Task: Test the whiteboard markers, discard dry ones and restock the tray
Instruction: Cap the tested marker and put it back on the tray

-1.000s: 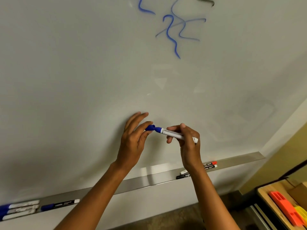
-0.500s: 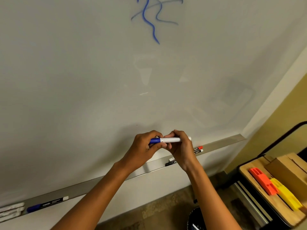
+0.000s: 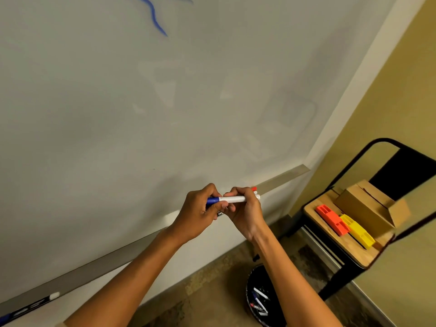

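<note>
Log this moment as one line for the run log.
step: capping blue marker | left hand: grips cap end | right hand: grips barrel | bin: holds markers | tray: markers remain

Yellow wall [image 3: 398,95]; mottled brown floor [image 3: 212,279]; black-framed wooden chair [image 3: 349,246] at right.

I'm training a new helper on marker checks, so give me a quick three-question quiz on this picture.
1. True or false: the blue cap is on the white-barrelled blue whiteboard marker.
2. Which hand grips the marker's cap end: A left hand, B right hand?
3. Fill in: the round black waste bin on the floor holds discarded ____.

Key: 1 true. 2 A. 3 markers.
</note>
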